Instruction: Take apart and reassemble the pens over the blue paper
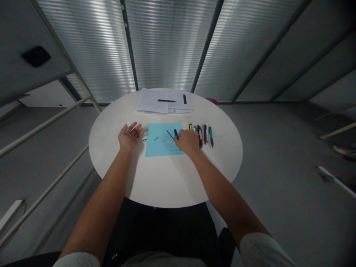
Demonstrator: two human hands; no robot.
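Note:
A light blue sheet point(164, 148) lies on the round white table point(167, 178). My left hand point(130, 136) rests palm up to the left of the sheet, fingers apart and holding nothing; a tiny dark part point(144, 140) lies beside it. My right hand point(187, 141) is over the sheet's right side, its fingers closed at a blue and black pen piece point(176, 133). A thin dark rod point(169, 134) and small parts, one of them a grey piece point(156, 138), are on the sheet. Just right of my right hand several pens point(205, 134) stand side by side, lying flat.
At the table's far side is a stack of white papers point(150, 102) with a black pen point(166, 100) on top. A ribbed translucent wall point(167, 44) rises behind the table. Pale metal rails point(47, 124) run along the left.

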